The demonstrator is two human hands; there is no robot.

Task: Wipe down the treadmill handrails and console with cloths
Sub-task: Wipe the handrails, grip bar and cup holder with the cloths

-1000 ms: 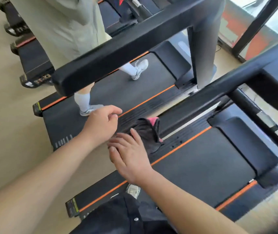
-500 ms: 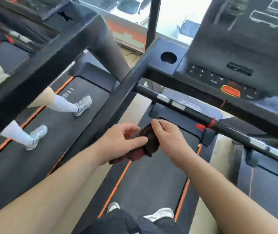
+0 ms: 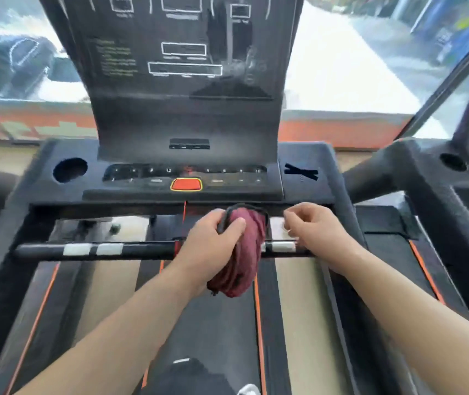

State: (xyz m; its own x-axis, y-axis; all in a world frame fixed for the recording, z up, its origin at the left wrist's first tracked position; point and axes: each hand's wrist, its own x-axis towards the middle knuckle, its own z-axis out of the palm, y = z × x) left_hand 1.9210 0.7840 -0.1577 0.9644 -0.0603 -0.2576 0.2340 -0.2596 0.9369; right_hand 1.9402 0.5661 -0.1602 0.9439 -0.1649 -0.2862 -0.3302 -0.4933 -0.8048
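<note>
I face a black treadmill console (image 3: 187, 115) with a red stop button (image 3: 186, 184) and a button strip. A black crossbar handrail (image 3: 85, 250) with silver sensor patches runs below it. My left hand (image 3: 213, 243) grips a dark red cloth (image 3: 246, 252) that hangs bunched over the crossbar's middle. My right hand (image 3: 313, 232) hovers just right of the cloth with fingers loosely curled, holding nothing, over the bar's right sensor patch. The left side handrail (image 3: 8, 246) and right side handrail (image 3: 350, 223) slope toward me.
A round cup holder (image 3: 70, 170) sits left of the buttons. A neighbouring treadmill's frame (image 3: 416, 178) stands to the right. The running belt (image 3: 207, 323) with orange stripes lies below. A window with cars outside fills the background.
The view swung from the side of the treadmill to face the console. My right hand let go of the cloth; my left hand now holds it alone at the crossbar.
</note>
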